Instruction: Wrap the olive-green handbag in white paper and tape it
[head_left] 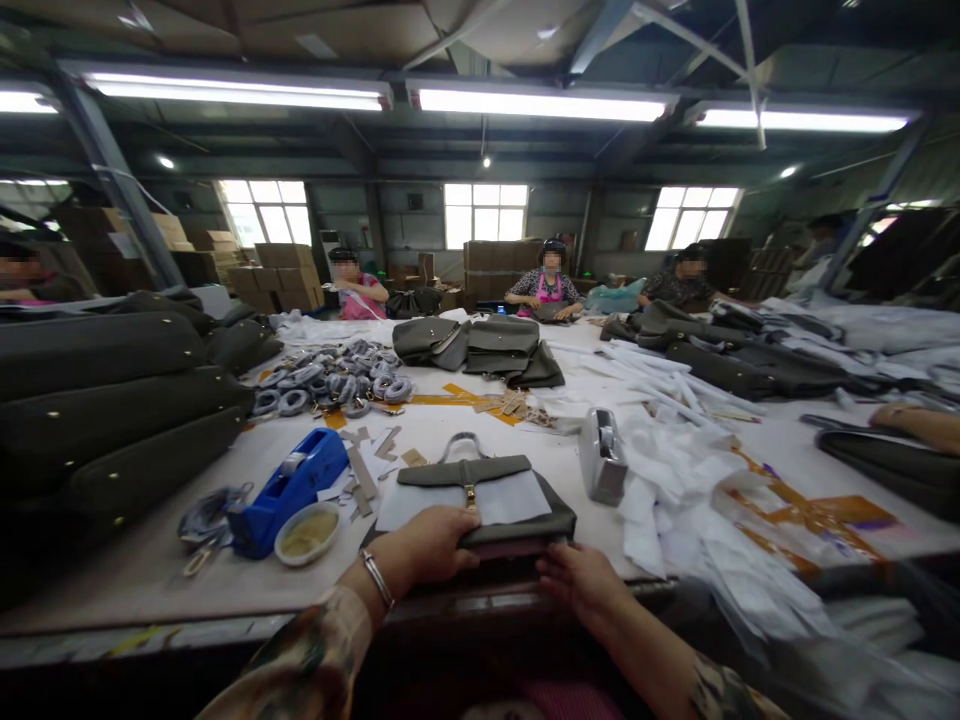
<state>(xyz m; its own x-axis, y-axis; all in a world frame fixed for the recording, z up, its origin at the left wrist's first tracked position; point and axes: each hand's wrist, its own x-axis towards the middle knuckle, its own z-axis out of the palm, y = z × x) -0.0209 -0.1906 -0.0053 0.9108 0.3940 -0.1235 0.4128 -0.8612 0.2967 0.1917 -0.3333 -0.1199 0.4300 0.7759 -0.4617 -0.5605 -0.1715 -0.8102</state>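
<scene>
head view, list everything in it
gold-clasped handbag: one, olive-grey, front centre
flat sheet: one, white, under handbag flap
plastic tape dispenser: one, blue, left of handbag
boxy tape dispenser: one, grey, right of handbag
round bowl: one, white, by blue dispenser
coiled straps: many, grey, left side
other bags: many, dark, along table
card scraps: many, tan, near handbag
crumpled wrapping: much, white, right
tape strips: several, amber, on table
wide table: one, whitish, foreground
cardboard boxes: many, brown, background
windows: at least three, bright, background
strip lights: four, white, overhead
co-workers: at least four, mixed clothing, background
left hand: one, bare, on handbag's front
right hand: one, bare, handbag's right edge
</scene>
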